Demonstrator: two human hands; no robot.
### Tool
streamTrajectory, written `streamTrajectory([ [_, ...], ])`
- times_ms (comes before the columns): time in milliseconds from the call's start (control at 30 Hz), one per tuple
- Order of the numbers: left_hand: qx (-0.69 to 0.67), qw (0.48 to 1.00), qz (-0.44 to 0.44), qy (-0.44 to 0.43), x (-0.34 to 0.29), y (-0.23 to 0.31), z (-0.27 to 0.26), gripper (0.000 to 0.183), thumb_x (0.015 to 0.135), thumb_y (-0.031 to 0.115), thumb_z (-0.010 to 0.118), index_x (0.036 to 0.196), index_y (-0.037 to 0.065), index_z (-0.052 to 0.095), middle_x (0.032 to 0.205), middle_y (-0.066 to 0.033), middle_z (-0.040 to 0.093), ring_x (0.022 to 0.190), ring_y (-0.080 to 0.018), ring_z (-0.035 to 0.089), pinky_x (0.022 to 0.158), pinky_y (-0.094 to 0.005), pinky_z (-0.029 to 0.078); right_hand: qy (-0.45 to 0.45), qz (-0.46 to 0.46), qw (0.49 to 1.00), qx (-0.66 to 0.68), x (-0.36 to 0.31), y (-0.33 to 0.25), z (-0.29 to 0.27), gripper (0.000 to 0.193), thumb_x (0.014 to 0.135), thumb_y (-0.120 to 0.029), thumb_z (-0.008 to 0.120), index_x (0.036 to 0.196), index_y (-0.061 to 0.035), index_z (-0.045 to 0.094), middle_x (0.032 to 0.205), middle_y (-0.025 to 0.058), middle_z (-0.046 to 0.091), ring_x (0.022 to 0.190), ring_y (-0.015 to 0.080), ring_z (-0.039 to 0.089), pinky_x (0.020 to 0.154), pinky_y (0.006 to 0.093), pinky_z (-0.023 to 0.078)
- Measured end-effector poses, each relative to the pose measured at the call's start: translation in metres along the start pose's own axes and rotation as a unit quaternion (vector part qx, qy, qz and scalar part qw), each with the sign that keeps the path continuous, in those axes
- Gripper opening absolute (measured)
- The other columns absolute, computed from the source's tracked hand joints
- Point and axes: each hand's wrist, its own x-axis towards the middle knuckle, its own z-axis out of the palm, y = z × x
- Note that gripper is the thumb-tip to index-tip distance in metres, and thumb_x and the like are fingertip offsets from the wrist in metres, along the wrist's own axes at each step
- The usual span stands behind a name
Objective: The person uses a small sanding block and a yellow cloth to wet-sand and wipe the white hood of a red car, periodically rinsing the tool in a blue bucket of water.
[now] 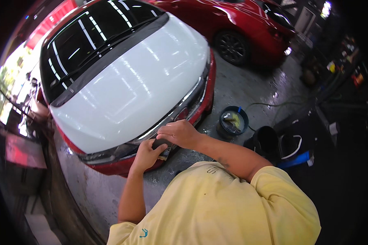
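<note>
Both my hands are together over the front edge of a car with a white hood (131, 81) and a red bumper (110, 167). Between them is a small dark, flat object (162, 143), too hidden to name exactly. My left hand (146, 154) grips its left side, thumb across it. Bent fingers of my right hand (180, 134) press together at its upper edge. Beneath the hands runs the chrome-trimmed grille (190, 100) with a round emblem (181, 114). Wet streaks and light reflections show on the hood.
A dark bucket (233, 121) with liquid and a yellowish cloth stands right of the bumper. Beside it are a black container (267, 141) and a blue item (295, 159). A hose (274, 104) crosses the wet floor. Another red car (249, 28) is parked behind.
</note>
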Motion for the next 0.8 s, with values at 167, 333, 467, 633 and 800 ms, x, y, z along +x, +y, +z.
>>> streamTrajectory([
  [167, -0.018, 0.999, -0.037, 0.008, 0.025, 0.013, 0.052, 0.019, 0.103, 0.023, 0.079, 0.106, 0.004, 0.078, 0.070, 0.0025, 0.066, 0.053, -0.0057, 0.054, 0.050, -0.0274, 0.043, 0.020, 0.040, 0.999, -0.031, -0.035, 0.034, -0.032, 0.027, 0.096, -0.036, 0.080, 0.095, -0.0097, 0.073, 0.076, 0.0100, 0.070, 0.071, 0.0342, 0.072, 0.062, 0.0435, 0.055],
  [333, 0.086, 0.996, 0.016, -0.015, 0.067, 0.032, 0.105, 0.026, 0.102, 0.026, 0.078, 0.112, 0.002, 0.076, 0.076, -0.0109, 0.070, 0.068, -0.0240, 0.066, 0.062, -0.0384, 0.051, 0.030, 0.036, 0.991, -0.124, -0.075, 0.085, -0.066, 0.028, 0.096, -0.039, 0.079, 0.087, -0.0142, 0.069, 0.070, 0.0042, 0.064, 0.066, 0.0292, 0.069, 0.060, 0.0416, 0.052],
  [467, 0.198, 0.978, 0.065, 0.000, 0.121, 0.063, 0.150, 0.038, 0.099, 0.038, 0.078, 0.118, 0.006, 0.072, 0.092, -0.0265, 0.075, 0.091, -0.0486, 0.074, 0.077, -0.0527, 0.057, 0.110, 0.001, 0.985, -0.136, -0.091, 0.145, -0.110, 0.031, 0.096, -0.041, 0.078, 0.084, -0.0153, 0.067, 0.069, 0.0039, 0.062, 0.061, 0.0283, 0.065, 0.059, 0.0407, 0.050],
  [633, 0.117, 0.973, 0.192, -0.047, 0.210, 0.092, 0.208, 0.033, 0.101, 0.026, 0.079, 0.122, 0.002, 0.072, 0.118, -0.0189, 0.071, 0.100, -0.0310, 0.070, 0.087, -0.0360, 0.054, 0.050, 0.008, 0.994, -0.095, -0.115, 0.228, -0.184, 0.030, 0.097, -0.040, 0.078, 0.086, -0.0140, 0.068, 0.072, 0.0049, 0.066, 0.063, 0.0307, 0.067, 0.060, 0.0416, 0.051],
  [800, 0.154, 0.984, 0.088, -0.013, 0.278, 0.145, 0.278, 0.022, 0.105, 0.021, 0.073, 0.114, 0.001, 0.073, 0.096, -0.0202, 0.071, 0.086, -0.0389, 0.070, 0.076, -0.0425, 0.054, 0.108, 0.148, 0.982, 0.052, -0.136, 0.295, -0.242, 0.029, 0.100, -0.034, 0.078, 0.089, -0.0095, 0.069, 0.071, 0.0080, 0.066, 0.063, 0.0258, 0.068, 0.059, 0.0413, 0.050],
])
